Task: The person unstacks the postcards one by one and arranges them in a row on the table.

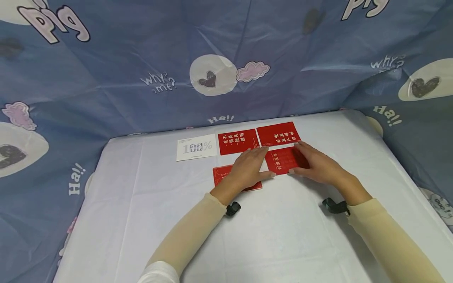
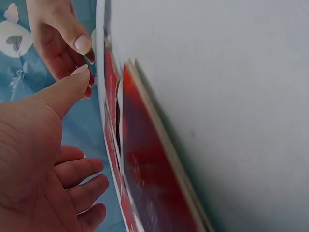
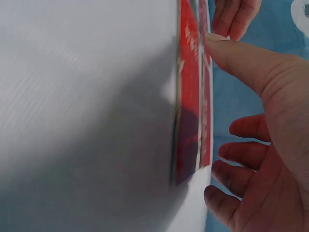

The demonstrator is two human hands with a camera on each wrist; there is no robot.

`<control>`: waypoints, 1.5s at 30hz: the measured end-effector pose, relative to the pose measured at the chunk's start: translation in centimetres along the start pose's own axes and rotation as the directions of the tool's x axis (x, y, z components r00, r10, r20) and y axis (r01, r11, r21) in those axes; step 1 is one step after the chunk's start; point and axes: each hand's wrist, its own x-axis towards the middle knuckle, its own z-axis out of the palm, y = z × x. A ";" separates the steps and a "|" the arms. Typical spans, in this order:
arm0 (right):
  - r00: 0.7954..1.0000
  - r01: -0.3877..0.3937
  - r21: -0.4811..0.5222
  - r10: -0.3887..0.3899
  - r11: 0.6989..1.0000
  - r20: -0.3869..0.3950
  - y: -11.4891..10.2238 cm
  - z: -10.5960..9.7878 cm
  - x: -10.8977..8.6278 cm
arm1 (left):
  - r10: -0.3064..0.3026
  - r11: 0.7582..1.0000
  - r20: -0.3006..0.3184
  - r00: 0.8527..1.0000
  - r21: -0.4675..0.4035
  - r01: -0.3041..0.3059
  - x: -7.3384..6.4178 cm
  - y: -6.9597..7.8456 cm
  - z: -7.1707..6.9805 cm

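A red card with white writing (image 1: 279,159) lies flat on the table between my two hands. Over its left side reaches my left hand (image 1: 247,167), fingers extended and thumb spread apart from them. From the right comes my right hand (image 1: 318,163), its thumb near the card's front edge and its fingertips by the far right corner. Both hands look relaxed, with nothing gripped in either wrist view. Beneath the left hand and wrist lies a thicker stack of red cards (image 1: 221,173), partly hidden; its layered edge shows in the left wrist view.
Behind the hands, a white "Good Luck" card (image 1: 196,147) and two more red cards, one on the left (image 1: 238,142) and one on the right (image 1: 277,134), form a row on the white tablecloth (image 1: 159,220). A blue printed curtain (image 1: 141,51) hangs around the table.
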 end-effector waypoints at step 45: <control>0.945 0.313 -0.141 -0.293 0.939 0.146 -10.7 5.5 3.2 | -0.107 0.985 0.044 0.993 -0.129 0.112 -12.0 -9.2 -2.2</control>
